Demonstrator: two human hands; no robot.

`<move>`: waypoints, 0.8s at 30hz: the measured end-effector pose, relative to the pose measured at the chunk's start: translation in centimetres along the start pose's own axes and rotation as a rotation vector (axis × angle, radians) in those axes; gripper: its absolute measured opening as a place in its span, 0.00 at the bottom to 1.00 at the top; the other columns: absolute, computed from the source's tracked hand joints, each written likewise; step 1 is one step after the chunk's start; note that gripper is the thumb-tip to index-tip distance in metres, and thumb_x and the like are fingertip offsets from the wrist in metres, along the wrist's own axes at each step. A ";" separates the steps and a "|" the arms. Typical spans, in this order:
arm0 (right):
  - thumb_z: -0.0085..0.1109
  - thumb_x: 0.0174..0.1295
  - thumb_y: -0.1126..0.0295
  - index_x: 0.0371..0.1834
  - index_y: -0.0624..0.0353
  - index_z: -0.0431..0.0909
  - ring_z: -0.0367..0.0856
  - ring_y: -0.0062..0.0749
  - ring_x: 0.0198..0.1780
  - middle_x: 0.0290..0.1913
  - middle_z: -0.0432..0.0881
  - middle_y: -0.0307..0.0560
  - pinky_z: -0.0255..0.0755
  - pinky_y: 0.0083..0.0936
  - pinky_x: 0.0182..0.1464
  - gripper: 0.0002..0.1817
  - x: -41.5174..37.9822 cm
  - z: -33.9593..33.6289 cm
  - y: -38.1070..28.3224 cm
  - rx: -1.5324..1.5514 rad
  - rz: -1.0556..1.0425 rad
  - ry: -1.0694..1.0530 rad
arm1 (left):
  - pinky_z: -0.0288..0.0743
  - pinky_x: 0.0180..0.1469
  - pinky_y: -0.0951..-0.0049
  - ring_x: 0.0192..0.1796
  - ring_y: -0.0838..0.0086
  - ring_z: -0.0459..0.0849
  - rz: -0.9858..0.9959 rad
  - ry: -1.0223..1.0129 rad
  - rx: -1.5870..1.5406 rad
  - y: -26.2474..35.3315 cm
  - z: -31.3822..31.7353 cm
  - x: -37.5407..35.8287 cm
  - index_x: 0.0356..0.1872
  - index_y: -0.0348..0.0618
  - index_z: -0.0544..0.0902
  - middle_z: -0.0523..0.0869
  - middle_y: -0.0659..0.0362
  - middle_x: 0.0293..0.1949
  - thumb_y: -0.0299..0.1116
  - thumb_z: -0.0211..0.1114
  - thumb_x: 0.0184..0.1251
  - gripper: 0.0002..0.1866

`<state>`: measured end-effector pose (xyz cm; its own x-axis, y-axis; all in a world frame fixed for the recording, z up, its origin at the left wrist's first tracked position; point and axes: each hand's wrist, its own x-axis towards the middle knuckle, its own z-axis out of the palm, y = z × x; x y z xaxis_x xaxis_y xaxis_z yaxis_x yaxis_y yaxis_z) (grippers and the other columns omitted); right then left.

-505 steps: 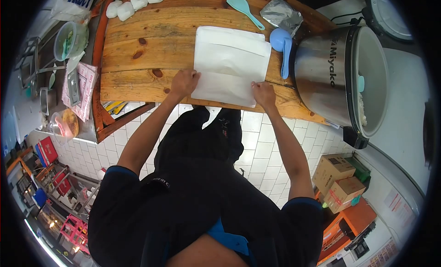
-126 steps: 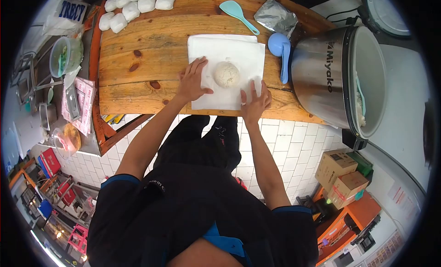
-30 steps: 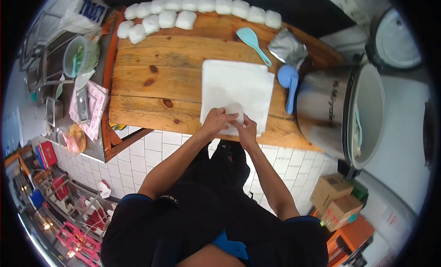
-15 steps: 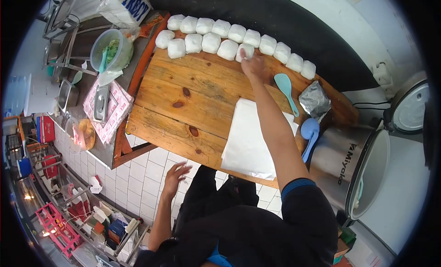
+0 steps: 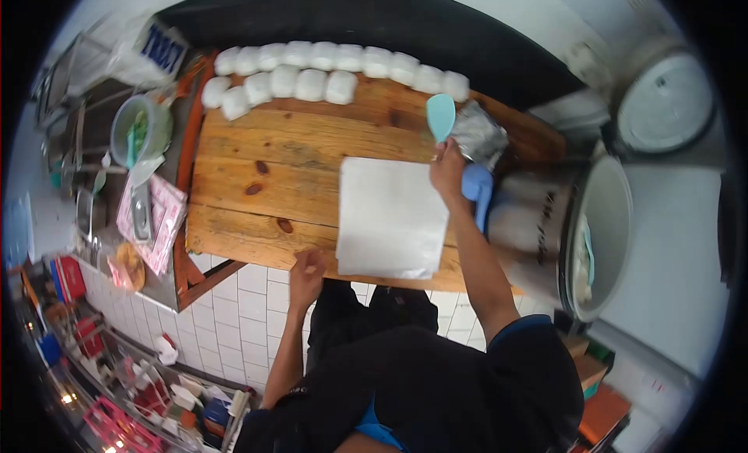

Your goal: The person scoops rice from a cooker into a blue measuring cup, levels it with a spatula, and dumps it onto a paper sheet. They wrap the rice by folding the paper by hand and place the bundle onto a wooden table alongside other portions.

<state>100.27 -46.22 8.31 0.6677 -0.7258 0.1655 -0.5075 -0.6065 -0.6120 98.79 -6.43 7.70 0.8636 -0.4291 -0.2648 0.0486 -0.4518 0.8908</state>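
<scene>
My right hand (image 5: 449,171) is closed around the handle of a turquoise rice paddle (image 5: 441,116), whose flat blade points away from me. Under and left of that wrist lies a stack of white paper sheets (image 5: 393,215). Loosely curled and slightly blurred, my left hand (image 5: 308,266) hovers at the table's front edge with nothing visible in it. White wrapped bundles (image 5: 310,84) stand in two rows along the far side of the wooden table (image 5: 226,153). Crumpled foil (image 5: 481,133) and a blue scoop (image 5: 477,190) are just right of my right hand.
A large steel rice cooker (image 5: 538,227) lies open at the right, white rice and a pale utensil inside; its round lid (image 5: 666,104) is behind it. On the left side table are a bowl of greens (image 5: 142,131), a metal lid (image 5: 141,213) and pink printed paper (image 5: 167,219).
My right hand has left a bundle in the front row and come back toward me, picking up the rice paddle. My left hand has risen to the table edge. The view has shifted.
</scene>
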 end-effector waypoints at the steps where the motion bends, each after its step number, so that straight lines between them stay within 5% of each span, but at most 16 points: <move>1: 0.47 0.73 0.70 0.38 0.64 0.74 0.80 0.59 0.40 0.36 0.80 0.61 0.72 0.45 0.41 0.09 -2.4 -1.8 0.5 0.156 0.008 -0.030 | 0.78 0.46 0.68 0.42 0.65 0.87 0.024 -0.126 -0.013 3.1 2.7 2.2 0.53 0.39 0.81 0.88 0.50 0.39 0.28 0.63 0.69 0.13; 2: 0.47 0.75 0.66 0.37 0.63 0.73 0.80 0.59 0.35 0.33 0.80 0.60 0.71 0.44 0.39 0.11 -5.0 -6.7 -3.5 0.385 0.281 -0.168 | 0.78 0.44 0.69 0.40 0.71 0.86 0.079 -0.225 0.000 6.6 5.6 3.7 0.52 0.42 0.82 0.88 0.53 0.38 0.28 0.64 0.70 0.12; 4: 0.43 0.78 0.62 0.45 0.62 0.74 0.80 0.28 0.31 0.32 0.81 0.45 0.71 0.27 0.31 0.14 -10.3 -15.2 -6.0 0.595 0.328 -0.143 | 0.77 0.38 0.65 0.32 0.62 0.86 0.226 -0.445 -0.041 12.0 12.6 5.3 0.50 0.42 0.82 0.87 0.48 0.31 0.28 0.63 0.69 0.11; 6: 0.42 0.79 0.60 0.51 0.60 0.75 0.76 0.19 0.30 0.32 0.79 0.40 0.69 0.19 0.29 0.16 -13.7 -26.0 -7.8 0.380 0.169 0.036 | 0.74 0.31 0.65 0.25 0.64 0.81 0.572 -0.480 0.007 14.5 20.1 5.6 0.50 0.41 0.82 0.83 0.51 0.24 0.28 0.61 0.72 0.10; 11: 0.45 0.79 0.60 0.51 0.65 0.75 0.82 0.27 0.30 0.30 0.82 0.46 0.75 0.28 0.34 0.17 -14.8 -47.1 -0.4 -0.440 0.406 0.175 | 0.64 0.23 0.72 0.18 0.75 0.71 0.514 -0.429 -0.211 28.2 25.2 1.6 0.47 0.39 0.82 0.76 0.58 0.19 0.29 0.59 0.74 0.08; 14: 0.48 0.78 0.59 0.50 0.66 0.75 0.82 0.30 0.30 0.30 0.82 0.46 0.75 0.28 0.34 0.18 -15.1 -49.4 2.3 -0.299 0.354 0.087 | 0.70 0.31 0.76 0.29 0.82 0.78 0.610 -0.564 -0.238 34.7 25.0 -1.4 0.51 0.36 0.81 0.80 0.62 0.26 0.29 0.58 0.76 0.10; 17: 0.50 0.76 0.62 0.54 0.67 0.74 0.82 0.29 0.33 0.33 0.82 0.47 0.76 0.27 0.35 0.17 -17.5 -44.5 2.1 0.560 0.215 -0.026 | 0.76 0.35 0.74 0.37 0.74 0.82 0.689 -0.778 -0.220 39.1 25.2 -3.8 0.59 0.34 0.76 0.85 0.54 0.40 0.32 0.58 0.77 0.16; 19: 0.48 0.77 0.62 0.68 0.66 0.65 0.84 0.32 0.34 0.37 0.82 0.51 0.78 0.31 0.38 0.23 -15.9 -42.7 -2.4 0.643 0.327 -0.409 | 0.75 0.58 0.71 0.56 0.68 0.82 0.346 -1.005 -0.684 39.6 25.6 -5.1 0.66 0.29 0.70 0.82 0.48 0.55 0.36 0.53 0.81 0.22; 20: 0.50 0.76 0.62 0.69 0.66 0.63 0.85 0.40 0.37 0.41 0.83 0.57 0.78 0.35 0.41 0.25 -15.6 -41.1 -2.7 0.640 0.259 -0.417 | 0.65 0.71 0.64 0.64 0.64 0.78 0.266 -0.993 -0.702 39.3 25.1 -5.0 0.67 0.26 0.67 0.80 0.44 0.60 0.39 0.49 0.83 0.25; 23: 0.55 0.74 0.62 0.69 0.66 0.62 0.85 0.46 0.42 0.46 0.82 0.61 0.77 0.38 0.48 0.27 -14.7 -39.3 -1.2 0.462 -0.020 -0.276 | 0.72 0.64 0.63 0.60 0.65 0.81 0.149 -0.912 -0.666 37.0 24.0 -1.5 0.66 0.28 0.69 0.84 0.47 0.53 0.43 0.46 0.83 0.26; 24: 0.61 0.70 0.63 0.70 0.65 0.63 0.83 0.46 0.48 0.50 0.82 0.61 0.75 0.38 0.54 0.30 -14.4 -40.6 -1.0 0.558 0.121 -0.354 | 0.74 0.61 0.64 0.56 0.67 0.82 0.076 -0.894 -0.763 35.9 23.7 0.7 0.65 0.28 0.69 0.85 0.49 0.49 0.44 0.46 0.83 0.26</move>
<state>69.02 -48.31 37.94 0.8106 -0.5700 -0.1345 -0.2957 -0.2001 -0.9341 89.24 -41.52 30.75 0.2327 -0.9678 -0.0962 0.5626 0.0533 0.8250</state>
